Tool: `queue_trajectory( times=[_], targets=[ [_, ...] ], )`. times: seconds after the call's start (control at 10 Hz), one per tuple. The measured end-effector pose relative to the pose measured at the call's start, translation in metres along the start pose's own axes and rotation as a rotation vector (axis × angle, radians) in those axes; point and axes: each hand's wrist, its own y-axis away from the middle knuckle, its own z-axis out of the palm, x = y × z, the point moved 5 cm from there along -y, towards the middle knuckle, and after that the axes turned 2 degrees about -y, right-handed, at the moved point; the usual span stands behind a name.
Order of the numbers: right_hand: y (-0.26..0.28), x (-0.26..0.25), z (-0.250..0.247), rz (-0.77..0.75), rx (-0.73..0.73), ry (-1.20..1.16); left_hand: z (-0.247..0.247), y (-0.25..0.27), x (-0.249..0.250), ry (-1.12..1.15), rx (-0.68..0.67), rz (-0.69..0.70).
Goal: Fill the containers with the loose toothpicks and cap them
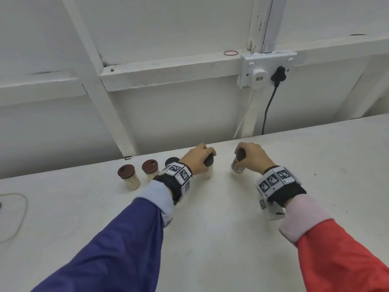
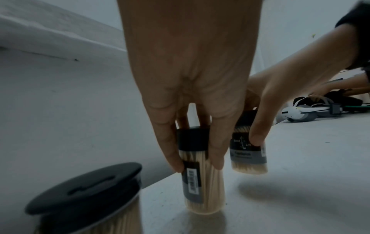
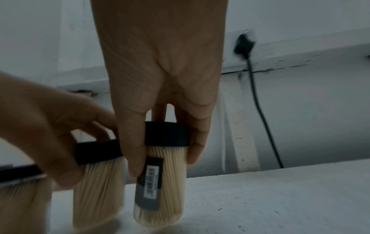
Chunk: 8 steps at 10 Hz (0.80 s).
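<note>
Hands are both on toothpick containers near the far edge of the white table (image 1: 210,239). Left hand (image 1: 199,159) grips a black-capped container (image 2: 202,177) from above, fingers (image 2: 168,152) curled down its sides past the cap; its base meets the table. Right hand (image 1: 253,158) grips a second black-capped container (image 3: 160,186) the same way, thumb and fingers clamped on either side of the cap. In the left wrist view this container's base sits clear of the table, with a shadow beneath it. Both containers are packed with toothpicks, capped, upright or nearly so, and carry a dark label with a barcode. They stand apart from each other.

To the left stand 3 more filled containers in a row. 2 have brown caps (image 1: 127,170) (image 1: 149,166). The 3rd has a black cap (image 1: 172,160) and sits just beside the left wrist, partly hidden by it.

Both wrists wear black bands with printed square markers. On the wall behind, a double socket (image 1: 265,69) holds a black plug (image 1: 278,75) with its cable running down behind the table. A white headset (image 2: 300,114) lies on the table further right.
</note>
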Motion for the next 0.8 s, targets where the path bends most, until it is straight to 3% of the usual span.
queue_trajectory(
  times=[0.1, 0.3, 0.8],
  targets=[
    [-0.018, -0.031, 0.016, -0.118, -0.079, 0.04, -0.007, -0.007, -0.011, -0.073, -0.012, -0.029],
    [-0.04, -0.051, 0.037, -0.178, -0.171, 0.151, 0.001, -0.015, -0.021, -0.102, -0.047, -0.047],
    [-0.051, -0.025, 0.054, -0.184, -0.22, 0.163, 0.01, -0.018, -0.029, -0.089, -0.068, -0.078]
  ],
)
